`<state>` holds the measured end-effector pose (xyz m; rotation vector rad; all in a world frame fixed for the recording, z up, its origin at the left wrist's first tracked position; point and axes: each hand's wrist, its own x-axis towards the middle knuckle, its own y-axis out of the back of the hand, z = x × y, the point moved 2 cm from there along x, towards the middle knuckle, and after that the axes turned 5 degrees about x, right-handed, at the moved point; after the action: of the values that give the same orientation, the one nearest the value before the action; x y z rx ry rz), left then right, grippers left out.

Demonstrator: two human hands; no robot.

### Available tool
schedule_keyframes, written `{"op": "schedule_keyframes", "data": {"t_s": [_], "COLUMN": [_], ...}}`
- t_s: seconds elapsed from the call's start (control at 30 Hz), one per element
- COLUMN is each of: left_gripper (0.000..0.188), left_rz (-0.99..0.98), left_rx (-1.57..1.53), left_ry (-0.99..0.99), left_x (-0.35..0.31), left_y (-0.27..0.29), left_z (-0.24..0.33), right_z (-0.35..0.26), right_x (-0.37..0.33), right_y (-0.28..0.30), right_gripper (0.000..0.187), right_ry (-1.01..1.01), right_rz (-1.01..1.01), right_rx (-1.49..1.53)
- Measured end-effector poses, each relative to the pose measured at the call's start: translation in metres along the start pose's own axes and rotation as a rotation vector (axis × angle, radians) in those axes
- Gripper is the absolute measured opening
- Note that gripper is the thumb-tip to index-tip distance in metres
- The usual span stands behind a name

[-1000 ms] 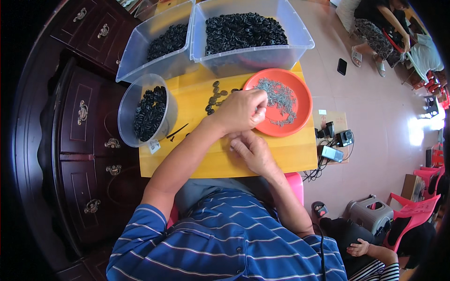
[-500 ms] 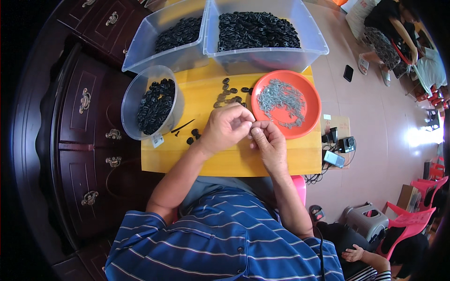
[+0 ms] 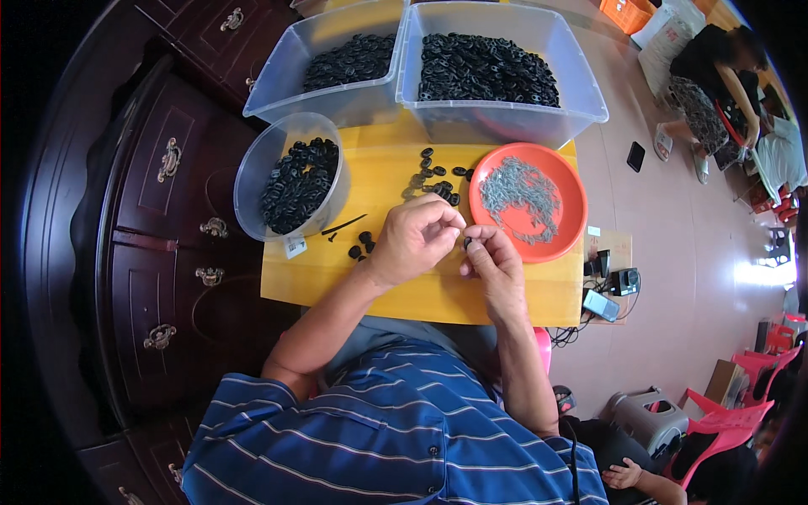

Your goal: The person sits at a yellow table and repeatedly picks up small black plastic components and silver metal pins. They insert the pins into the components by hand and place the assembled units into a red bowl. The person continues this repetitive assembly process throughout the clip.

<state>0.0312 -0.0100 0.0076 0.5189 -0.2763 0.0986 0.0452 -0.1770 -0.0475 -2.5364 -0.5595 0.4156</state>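
Observation:
Over the middle of the yellow tabletop my two hands are close together. My right hand pinches a small black oval piece between thumb and fingers. Just left of it, my left hand is closed in a pinch, and whatever its fingertips hold is too small to make out. Beyond the hands lie several loose black oval pieces. A red round dish of thin silvery metal pieces stands beside my right hand. Left of my left hand are a few more black pieces.
A clear round tub of black pieces stands at the left, near a thin dark strip. Two clear bins of black pieces line the far side. Dark drawers border the left; devices with cables lie at the right.
My hands have drawn slightly apart, and the black piece in my right hand now shows. The whole view has shifted a little, moving the table and containers rightward and down in the picture.

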Motion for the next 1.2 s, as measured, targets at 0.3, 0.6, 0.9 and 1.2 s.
{"op": "schedule_keyframes", "data": {"t_s": [0.3,0.6,0.9,1.2], "left_gripper": [0.01,0.023,0.024,0.026], "left_rz": [-0.074,-0.15,-0.188,-0.206], "left_rx": [-0.111,-0.091,-0.038,0.019], "left_ry": [-0.019,0.036,0.064,0.051], "left_x": [-0.0031,-0.0044,-0.0042,-0.0046], "left_y": [0.0026,0.0072,0.0087,0.0064], "left_z": [0.0005,0.0008,-0.0008,-0.0011], "right_z": [0.0004,-0.006,-0.0009,0.0027], "right_x": [0.0007,0.0001,-0.0004,0.0], "right_y": [0.0028,-0.0028,-0.0032,-0.0016], "right_gripper": [0.018,0.021,0.017,0.017], "right_ry": [0.053,0.187,0.221,0.253], "right_rz": [0.031,0.037,0.016,0.015], "right_rx": [0.004,-0.136,-0.289,-0.356]}}
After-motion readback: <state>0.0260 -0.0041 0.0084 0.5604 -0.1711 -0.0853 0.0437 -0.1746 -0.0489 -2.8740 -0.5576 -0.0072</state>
